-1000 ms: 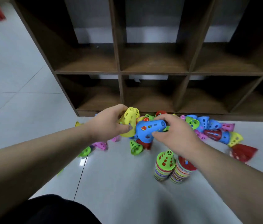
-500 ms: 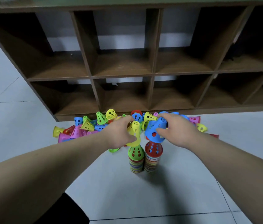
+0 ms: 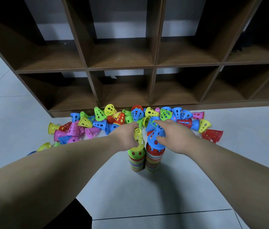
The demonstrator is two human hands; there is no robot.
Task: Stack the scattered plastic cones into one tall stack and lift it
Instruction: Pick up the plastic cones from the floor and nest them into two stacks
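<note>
**Two cones held over two stacks**

The left grip (image 3: 125,136) is curled round a yellow cone (image 3: 139,139), fingers and thumb pinching its side. The cone is tilted, its wide mouth turned down toward the green-topped stack (image 3: 136,160) directly beneath this grip. The right grip (image 3: 175,138) holds a blue cone (image 3: 156,138), thumb on the near side and fingers over the far side, mouth down over the red-topped stack (image 3: 154,160) right under it. Whether either rim is seated yet I cannot tell.

The two stacks stand upright on the grey floor (image 3: 147,192), touching side by side, below and between the two grips. Beyond both grips the scattered cones (image 3: 100,123) lie in a many-coloured heap along the foot of a brown cubby shelf (image 3: 120,68), spreading out past the left grip on one side and past the right grip on the other. A red cone (image 3: 212,135) lies on its side near the right grip's outer side.
</note>
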